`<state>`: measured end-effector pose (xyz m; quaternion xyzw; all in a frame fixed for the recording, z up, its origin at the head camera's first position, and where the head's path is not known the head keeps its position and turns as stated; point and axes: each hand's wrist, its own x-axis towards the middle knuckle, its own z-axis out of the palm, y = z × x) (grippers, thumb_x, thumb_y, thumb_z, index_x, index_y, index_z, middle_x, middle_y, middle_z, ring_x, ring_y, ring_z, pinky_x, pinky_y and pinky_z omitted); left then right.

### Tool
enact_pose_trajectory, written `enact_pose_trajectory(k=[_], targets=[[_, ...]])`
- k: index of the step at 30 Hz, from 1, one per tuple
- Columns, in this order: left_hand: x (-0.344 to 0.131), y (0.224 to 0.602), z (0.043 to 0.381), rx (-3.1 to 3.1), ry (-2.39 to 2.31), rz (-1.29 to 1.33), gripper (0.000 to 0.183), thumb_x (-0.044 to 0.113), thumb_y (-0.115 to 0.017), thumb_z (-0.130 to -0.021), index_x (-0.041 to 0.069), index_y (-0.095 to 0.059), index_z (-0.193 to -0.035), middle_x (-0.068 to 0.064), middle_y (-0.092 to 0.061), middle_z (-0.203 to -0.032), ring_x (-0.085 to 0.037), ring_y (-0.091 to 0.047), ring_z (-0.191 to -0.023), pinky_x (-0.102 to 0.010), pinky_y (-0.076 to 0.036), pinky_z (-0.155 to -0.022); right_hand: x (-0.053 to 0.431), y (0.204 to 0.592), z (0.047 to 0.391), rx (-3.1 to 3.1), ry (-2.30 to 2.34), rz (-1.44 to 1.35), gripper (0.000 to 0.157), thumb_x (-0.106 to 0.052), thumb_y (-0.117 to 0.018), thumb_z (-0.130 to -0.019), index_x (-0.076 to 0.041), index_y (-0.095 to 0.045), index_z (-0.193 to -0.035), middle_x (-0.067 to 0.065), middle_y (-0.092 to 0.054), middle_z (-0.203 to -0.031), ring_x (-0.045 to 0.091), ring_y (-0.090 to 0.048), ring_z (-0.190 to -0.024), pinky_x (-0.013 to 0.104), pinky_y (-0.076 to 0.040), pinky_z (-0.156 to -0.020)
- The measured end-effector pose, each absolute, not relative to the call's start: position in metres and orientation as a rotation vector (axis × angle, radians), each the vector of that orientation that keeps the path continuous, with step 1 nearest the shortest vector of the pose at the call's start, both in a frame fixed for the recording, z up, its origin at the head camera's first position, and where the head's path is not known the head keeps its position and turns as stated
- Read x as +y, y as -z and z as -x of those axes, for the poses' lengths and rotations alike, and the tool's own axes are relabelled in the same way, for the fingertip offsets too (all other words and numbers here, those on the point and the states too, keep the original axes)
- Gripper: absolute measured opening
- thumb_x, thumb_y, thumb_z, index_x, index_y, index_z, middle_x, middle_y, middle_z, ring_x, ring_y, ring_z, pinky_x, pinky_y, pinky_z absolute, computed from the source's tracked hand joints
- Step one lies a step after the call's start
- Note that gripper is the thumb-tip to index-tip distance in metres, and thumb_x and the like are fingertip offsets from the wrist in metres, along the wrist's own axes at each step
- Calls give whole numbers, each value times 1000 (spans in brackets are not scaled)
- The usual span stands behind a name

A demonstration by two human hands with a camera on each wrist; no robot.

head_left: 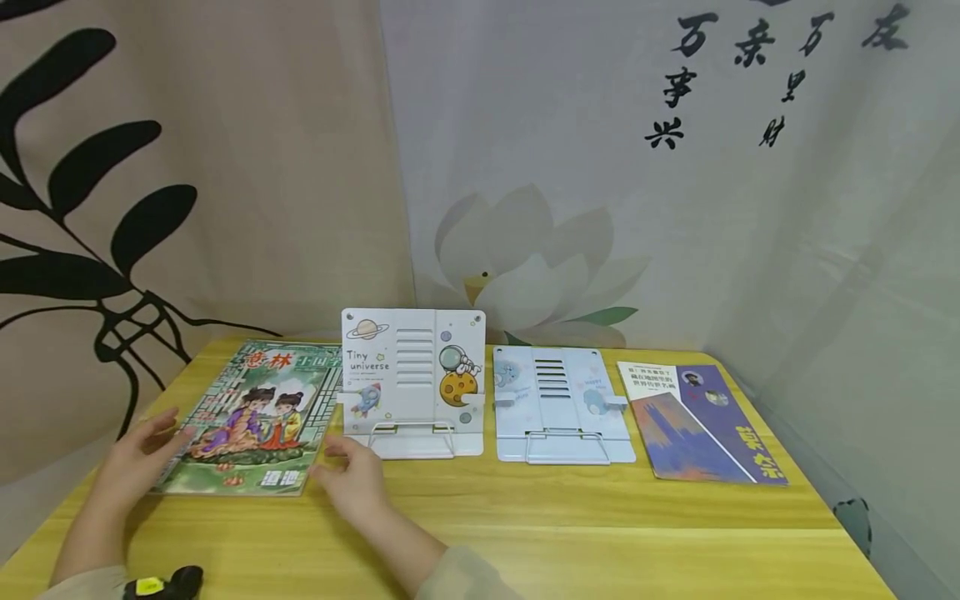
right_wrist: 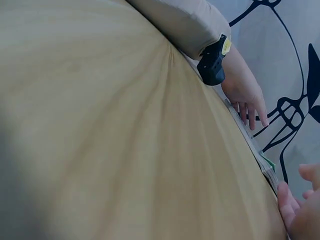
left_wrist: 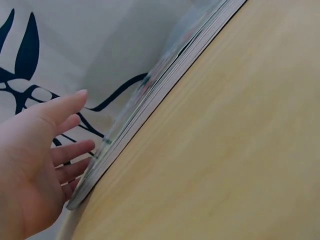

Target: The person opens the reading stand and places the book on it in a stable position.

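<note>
A magazine [head_left: 243,454] with two cartoon figures in robes on its cover lies flat at the left of the table. Beside its left edge is my left hand [head_left: 138,462], fingers loosely spread. The left wrist view has that hand's fingers right at the end of the magazine's page edge [left_wrist: 145,112]. My right hand [head_left: 356,487] is at the lower right corner, thumb and fingers apart and slightly bent. In the right wrist view, the right fingertips [right_wrist: 285,200] overlap the near corner of the magazine.
A white book stand [head_left: 416,375] with space drawings stands right of the magazine, and a smaller pale blue stand [head_left: 558,408] follows. Farther right lies a purple and white book [head_left: 705,425]. A curtain [head_left: 300,167] hangs behind the wooden table [head_left: 600,533].
</note>
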<state>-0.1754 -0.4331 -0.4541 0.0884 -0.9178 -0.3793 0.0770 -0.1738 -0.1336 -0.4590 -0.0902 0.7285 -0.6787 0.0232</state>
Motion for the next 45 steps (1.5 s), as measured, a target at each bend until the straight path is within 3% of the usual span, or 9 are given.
enact_pose_trajectory(k=[8,17,26,33,40,45], targets=[[-434,458,176,-2750,1100,-247,74,40,-47,-99,-14,-24,-143,-43,-34,-132,-56,-38,-113,-67,-31,-88,-150,459,176,2139,2120,141,43,6,-76,-73,2,-66,-114,-2,-63,-93,9,-60,-58,20,-52,-53],[-438,454,177,-2825,1030,-341,73,44,-43,-100,-14,-28,-141,-44,-30,-135,-60,-31,-117,-68,-29,-91,-156,456,178,2196,2035,138,53,11,-77,-70,6,-61,-120,-2,-61,-93,11,-60,-53,20,-51,-50],[-440,459,178,-2825,998,-378,63,34,-44,-102,-13,-30,-141,-45,-25,-136,-62,-25,-121,-70,-25,-94,-154,457,177,2515,1745,264,54,2,-82,-64,3,-67,-116,4,-62,-99,11,-56,-92,23,-48,-86],[-446,459,173,-2782,1229,-406,60,31,-45,-101,1,-22,-149,-41,-12,-145,-62,-9,-129,-73,-12,-98,-154,458,175,2623,1637,326,56,-1,-83,-62,0,-67,-116,2,-59,-97,13,-57,-91,24,-47,-86],[-452,459,169,-2681,1520,-467,64,40,-49,-99,23,-18,-152,-26,1,-154,-56,0,-134,-70,-12,-100,-156,458,176,2681,1521,355,61,-6,-86,-63,-2,-65,-121,3,-58,-104,15,-56,-96,26,-46,-89],[-453,462,165,-2606,1603,-460,60,38,-49,-99,35,-19,-151,-16,5,-155,-51,9,-136,-70,-3,-102,-155,457,176,2682,1483,360,66,-8,-88,-62,-3,-64,-123,2,-56,-106,15,-56,-97,26,-46,-90]])
